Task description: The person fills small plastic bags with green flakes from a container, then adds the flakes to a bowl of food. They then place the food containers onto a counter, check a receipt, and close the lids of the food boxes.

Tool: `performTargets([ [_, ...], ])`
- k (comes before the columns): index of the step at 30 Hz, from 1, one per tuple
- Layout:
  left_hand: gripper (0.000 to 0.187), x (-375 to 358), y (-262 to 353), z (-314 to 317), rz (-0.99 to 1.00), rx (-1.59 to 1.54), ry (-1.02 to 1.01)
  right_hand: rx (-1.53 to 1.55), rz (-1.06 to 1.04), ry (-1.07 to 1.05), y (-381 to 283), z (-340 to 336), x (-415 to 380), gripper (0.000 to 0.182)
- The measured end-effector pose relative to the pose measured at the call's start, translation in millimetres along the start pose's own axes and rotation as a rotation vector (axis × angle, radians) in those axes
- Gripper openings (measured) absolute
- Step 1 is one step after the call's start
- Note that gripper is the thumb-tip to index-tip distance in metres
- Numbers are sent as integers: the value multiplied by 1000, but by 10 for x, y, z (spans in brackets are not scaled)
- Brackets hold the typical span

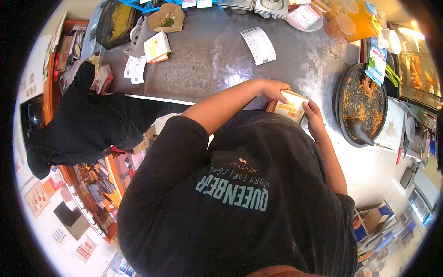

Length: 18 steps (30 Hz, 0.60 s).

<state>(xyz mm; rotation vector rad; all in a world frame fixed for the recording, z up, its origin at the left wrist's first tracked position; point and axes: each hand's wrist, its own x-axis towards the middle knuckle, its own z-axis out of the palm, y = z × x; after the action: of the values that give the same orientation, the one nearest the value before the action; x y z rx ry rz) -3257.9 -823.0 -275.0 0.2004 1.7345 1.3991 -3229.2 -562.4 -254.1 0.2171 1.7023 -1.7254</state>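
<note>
A small white and orange paper food box (289, 107) with yellow lettering is held between my two hands, close to my body at the near edge of the metal counter. My left hand (276, 90) grips its far left side, with the fingers curled partly out of sight. On the box's right edge, my right hand (314, 118) is closed, thumb and fingers pressed to the cardboard. The underside of the box is hidden. A printed receipt (258, 45) lies on the counter beyond my hands.
To the right stands a large dark mortar (340, 99) with orange residue inside. Another printed food box (157, 46), a receipt (135, 69) and an open brown paper tray (166, 18) are at the left. A person in black (97, 122) is beside the counter (198, 60).
</note>
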Motion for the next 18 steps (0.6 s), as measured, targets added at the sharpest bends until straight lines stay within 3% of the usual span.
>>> performTargets([
  [3, 48, -21, 22, -44, -162, -67, -12, 22, 24, 29, -33, 44, -8, 38],
  [9, 65, -111, -71, -2, -208, -240, 60, -21, 63, 79, -25, 56, 69, 36],
  [12, 80, -108, -94, 206, -24, 391, 464, -26, 78, 160, 4, 68, 76, 33],
  [15, 100, -161, -44, 406, 246, 703, 642, 66, 8, 302, 117, 139, 153, 34],
  [18, 109, -212, 262, 525, 378, 1037, 519, 134, -126, 348, 143, 206, 464, 34],
])
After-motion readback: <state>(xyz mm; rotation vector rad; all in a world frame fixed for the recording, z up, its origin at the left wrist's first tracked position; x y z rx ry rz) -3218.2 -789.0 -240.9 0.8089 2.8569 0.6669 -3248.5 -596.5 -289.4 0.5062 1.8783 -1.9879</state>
